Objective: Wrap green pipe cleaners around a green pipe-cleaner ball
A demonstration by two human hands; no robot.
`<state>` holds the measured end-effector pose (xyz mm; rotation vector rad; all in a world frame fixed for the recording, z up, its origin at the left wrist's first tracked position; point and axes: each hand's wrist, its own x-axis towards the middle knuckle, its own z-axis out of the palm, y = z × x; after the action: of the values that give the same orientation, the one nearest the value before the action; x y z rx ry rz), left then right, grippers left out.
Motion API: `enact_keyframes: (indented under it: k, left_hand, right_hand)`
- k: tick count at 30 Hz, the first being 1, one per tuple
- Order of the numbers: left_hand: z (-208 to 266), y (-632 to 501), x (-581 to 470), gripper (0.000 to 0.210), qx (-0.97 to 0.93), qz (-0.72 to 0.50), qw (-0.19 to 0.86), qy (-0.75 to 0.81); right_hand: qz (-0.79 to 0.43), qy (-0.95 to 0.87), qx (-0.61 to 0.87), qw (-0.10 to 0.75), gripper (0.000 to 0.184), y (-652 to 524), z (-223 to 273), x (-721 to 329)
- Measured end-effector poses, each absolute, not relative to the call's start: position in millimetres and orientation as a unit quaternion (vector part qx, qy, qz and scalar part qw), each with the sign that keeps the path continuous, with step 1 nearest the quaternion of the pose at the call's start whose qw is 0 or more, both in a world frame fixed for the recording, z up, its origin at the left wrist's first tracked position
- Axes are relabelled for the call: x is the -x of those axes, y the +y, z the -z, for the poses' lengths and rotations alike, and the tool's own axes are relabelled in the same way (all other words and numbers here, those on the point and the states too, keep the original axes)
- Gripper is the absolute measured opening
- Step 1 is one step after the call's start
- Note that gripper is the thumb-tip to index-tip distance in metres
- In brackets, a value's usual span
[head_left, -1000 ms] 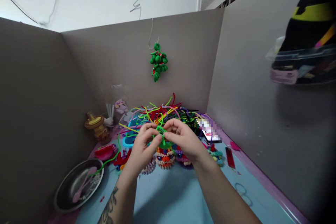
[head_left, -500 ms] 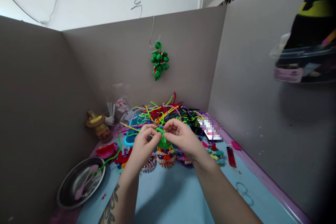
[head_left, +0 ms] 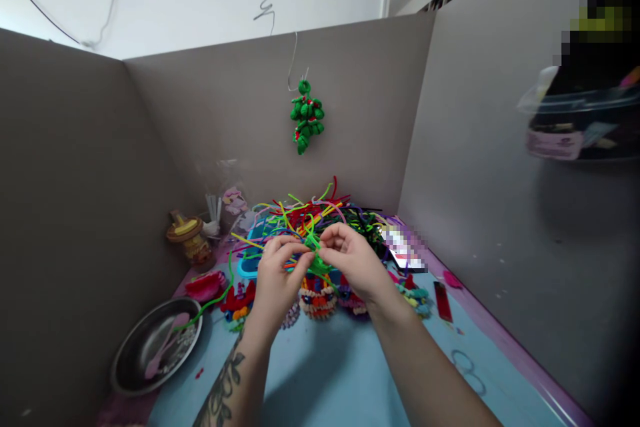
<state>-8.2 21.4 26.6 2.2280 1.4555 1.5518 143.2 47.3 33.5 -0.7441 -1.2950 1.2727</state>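
The left hand (head_left: 281, 270) and right hand (head_left: 351, 261) pinch a bright-green fuzzy-wire piece (head_left: 313, 241), probably light and bendable, best held at its edges.

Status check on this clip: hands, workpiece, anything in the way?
Left hand and right hand, both pinching bright green piece. Piece held above blue tabletop. Heap of coloured stems behind; nothing seen blocking the fingertips.

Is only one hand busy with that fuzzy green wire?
No, the left hand and the right hand both have their fingertips at the green wire.
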Motion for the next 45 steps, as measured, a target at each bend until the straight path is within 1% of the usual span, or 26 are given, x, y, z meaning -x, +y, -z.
enact_keyframes:
  k: [4,8,11,16,20,23,26,31,33,36,38,40,42,45]
  left_hand:
    - [-26,20,6,0.008,-0.736,-0.481,-0.029,0.475]
    - [-25,21,6,0.01,-0.755,-0.461,-0.045,0.465]
    - [-26,22,6,0.012,-0.774,-0.447,-0.022,0.448]
    - [-30,20,5,0.009,-0.791,-0.427,0.064,0.434]
    - [-31,17,3,0.013,-0.788,-0.409,0.059,0.456]
    - [-30,16,3,0.008,-0.784,-0.41,0.052,0.463]
    - [-30,17,3,0.003,-0.776,-0.418,0.071,0.467]
    - [-29,19,6,0.002,-0.77,-0.421,0.099,0.468]
    - [-28,20,7,0.011,-0.762,-0.436,0.1,0.469]
    - [-25,22,9,0.039,-0.723,-0.487,0.113,0.477]
    - [-22,23,9,0.059,-0.698,-0.513,0.153,0.476]
    - [-19,24,8,0.072,-0.689,-0.52,0.205,0.461]
    - [-18,25,6,0.077,-0.688,-0.524,0.236,0.443]
    - [-17,26,6,0.073,-0.68,-0.544,0.255,0.421]
  right_hand:
    - [-0.53,-0.552,0.323,0.557,0.018,49,-30,-144]
    - [-0.529,-0.544,0.326,0.564,0.019,50,-29,-144]
    - [-0.529,-0.54,0.324,0.569,0.019,51,-28,-144]
    - [-0.53,-0.535,0.323,0.573,0.019,52,-27,-144]
    - [-0.534,-0.533,0.325,0.57,0.02,52,-28,-144]
    - [-0.537,-0.535,0.325,0.566,0.02,50,-29,-144]
    - [-0.543,-0.535,0.32,0.563,0.02,50,-29,-144]
    - [-0.554,-0.527,0.316,0.561,0.02,49,-30,-143]
    - [-0.558,-0.512,0.321,0.569,0.022,50,-31,-143]
    - [-0.582,-0.439,0.312,0.609,0.028,52,-34,-142]
    - [-0.611,-0.369,0.289,0.638,0.031,53,-35,-141]
    - [-0.644,-0.317,0.262,0.645,0.032,54,-34,-140]
    - [-0.678,-0.296,0.239,0.629,0.032,53,-33,-137]
    - [-0.707,-0.31,0.221,0.596,0.029,50,-31,-133]
